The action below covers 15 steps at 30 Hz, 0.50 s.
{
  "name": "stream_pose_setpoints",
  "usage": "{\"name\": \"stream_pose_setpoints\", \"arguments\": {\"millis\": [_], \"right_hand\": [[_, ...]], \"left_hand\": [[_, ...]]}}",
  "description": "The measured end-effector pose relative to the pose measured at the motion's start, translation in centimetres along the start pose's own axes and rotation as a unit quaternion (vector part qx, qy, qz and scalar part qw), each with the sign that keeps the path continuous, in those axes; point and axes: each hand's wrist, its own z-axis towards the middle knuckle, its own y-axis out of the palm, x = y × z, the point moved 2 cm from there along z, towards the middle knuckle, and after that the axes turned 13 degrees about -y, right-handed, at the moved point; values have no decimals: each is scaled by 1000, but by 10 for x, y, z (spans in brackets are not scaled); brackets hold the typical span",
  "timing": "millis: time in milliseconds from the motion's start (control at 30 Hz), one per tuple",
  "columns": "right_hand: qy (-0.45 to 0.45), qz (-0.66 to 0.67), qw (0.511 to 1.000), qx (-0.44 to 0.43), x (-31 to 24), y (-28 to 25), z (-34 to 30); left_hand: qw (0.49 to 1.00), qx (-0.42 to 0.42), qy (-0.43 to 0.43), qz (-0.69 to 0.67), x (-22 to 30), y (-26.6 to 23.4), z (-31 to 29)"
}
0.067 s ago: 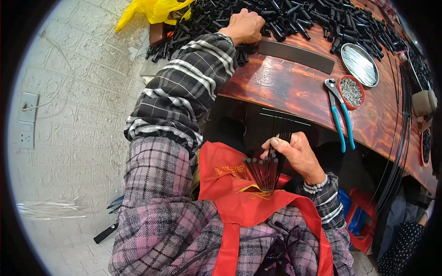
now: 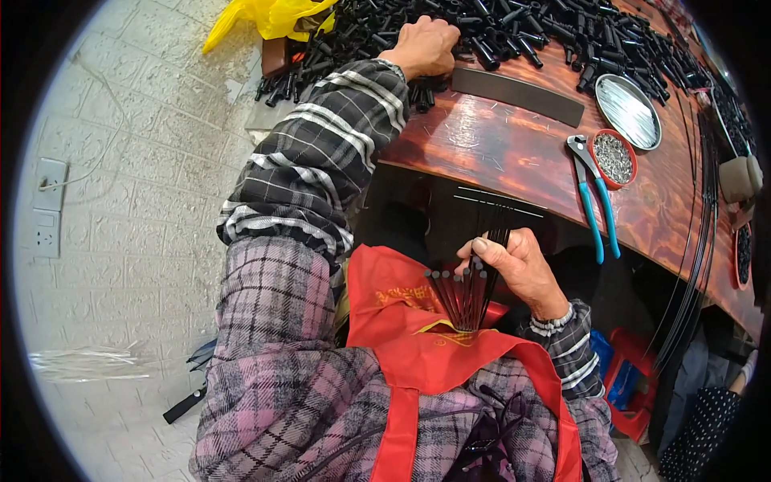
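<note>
Glare on tabletop — black, curved corners.

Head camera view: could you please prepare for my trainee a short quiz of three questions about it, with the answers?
1. True or false: the right hand is empty.
2. Choose: what lies beside the red bowl of small metal pieces? A) yellow bag; B) blue-handled pliers; C) wall socket.
3. Which hand is at the heap of black tubular parts?

Key: 1. False; it holds a bundle of thin black rods. 2. B. 3. The left hand; its fingertips are hidden.
</note>
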Motion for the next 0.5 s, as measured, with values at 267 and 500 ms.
{"name": "stream_pose_setpoints", "arguments": {"millis": [267,500], "right_hand": [[-37,9,999,-12,-1,-2,2],[-32,-2,999,-11,0,-2,8]], "left_hand": [[781,66,-341,-519,-32,-110,-9],[797,56,-311,-515,-25,-20,-87]]}}
